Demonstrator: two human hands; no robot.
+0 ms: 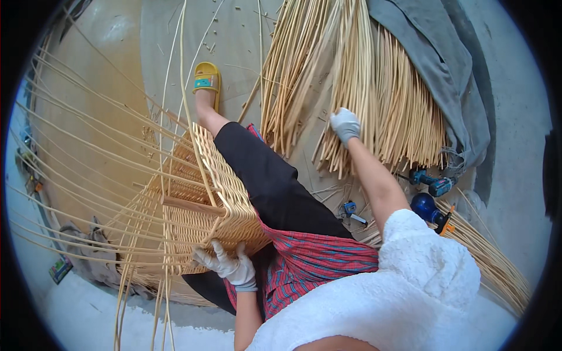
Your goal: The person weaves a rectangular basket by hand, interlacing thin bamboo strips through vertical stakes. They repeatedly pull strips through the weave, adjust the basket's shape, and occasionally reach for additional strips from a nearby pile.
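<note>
A half-woven wicker basket (237, 219) leans against my leg, its long unwoven stakes fanning out to the left. A wooden bar (193, 205) crosses it. My left hand (229, 268), in a white glove, rests at the basket's near lower edge with its fingers spread. Farther off to the right, my gloved right hand (345, 124) is closed at the near ends of a large pile of pale wicker rods (351, 64). Its fingers curl around some rods; exactly how many is hidden. Some rods beside it look blurred.
A grey cloth (436, 52) lies along the pile's right side. Near my right elbow are a cordless drill (436, 182), a blue round-bodied tool (427, 207) and a small blue tool (350, 209). Another rod bundle (492, 257) lies at lower right. Offcuts litter the floor near my yellow slipper (208, 82).
</note>
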